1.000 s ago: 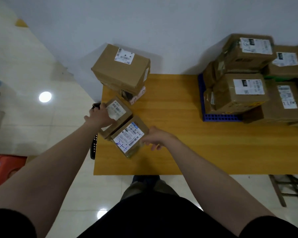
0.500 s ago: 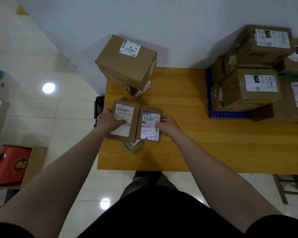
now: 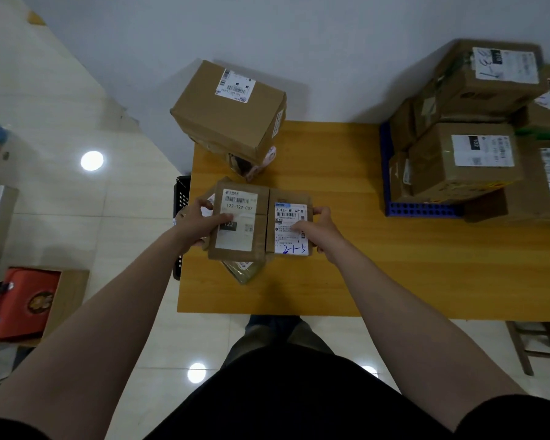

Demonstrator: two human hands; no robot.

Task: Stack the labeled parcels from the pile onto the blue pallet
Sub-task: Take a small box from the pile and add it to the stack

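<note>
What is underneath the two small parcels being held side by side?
A flat greenish packet pokes out beneath the two small parcels, lying on the wooden table. Most of the packet is covered, so its label and full shape cannot be seen.

A single wide-angle view from the person's head looks steeply down and forward over both forearms onto the wooden table (image 3: 394,281) against the white wall (image 3: 299,42), close enough that table, tiled floor (image 3: 61,106) and the wearer's lap all show

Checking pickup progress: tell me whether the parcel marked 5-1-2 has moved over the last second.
Yes. The 5-1-2 parcel has swung from askew to square with the table's near edge, pressed against the 122 parcel.
</note>
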